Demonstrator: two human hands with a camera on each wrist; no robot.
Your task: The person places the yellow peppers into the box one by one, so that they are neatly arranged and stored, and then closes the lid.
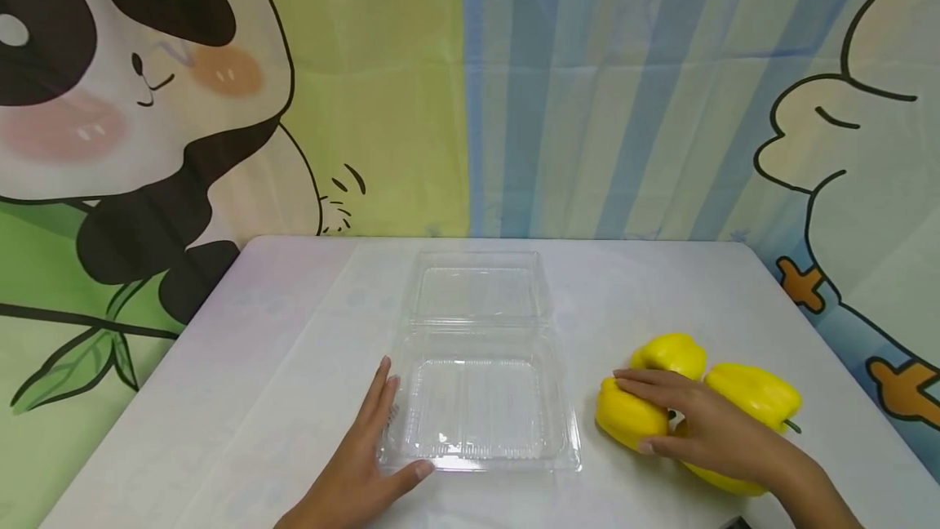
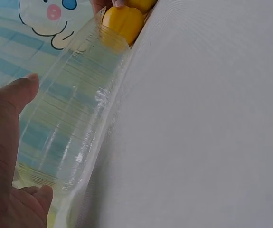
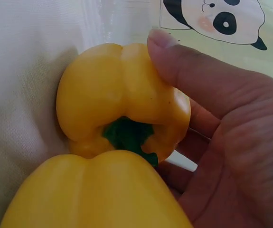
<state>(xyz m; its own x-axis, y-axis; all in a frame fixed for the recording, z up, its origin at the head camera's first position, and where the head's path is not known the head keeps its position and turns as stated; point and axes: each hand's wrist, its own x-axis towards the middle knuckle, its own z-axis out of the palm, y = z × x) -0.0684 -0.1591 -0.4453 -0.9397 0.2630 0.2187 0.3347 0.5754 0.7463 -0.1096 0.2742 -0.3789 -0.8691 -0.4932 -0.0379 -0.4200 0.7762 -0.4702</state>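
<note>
A clear plastic clamshell box [image 1: 477,457] lies with its lid [image 1: 477,323] folded back, away from me. My left hand [image 1: 365,449] is at the box's left side, fingers extended and thumb by the front corner; the left wrist view shows the thumb and a finger spread beside the clear wall. To the right of the box, my right hand [image 1: 716,428] grips a yellow bell pepper [image 1: 624,415]. In the right wrist view, the thumb lies over this held pepper [image 3: 91,90], whose green stem shows; part of the fingers is hidden behind it.
Other yellow bell peppers crowd round the right hand: one behind [image 1: 670,352], one to the right [image 1: 756,392], one partly under the wrist [image 1: 723,480]. A small dark object [image 1: 734,523] shows at the bottom edge. The white table [image 1: 308,398] meets a cartoon-printed curtain [image 1: 396,104].
</note>
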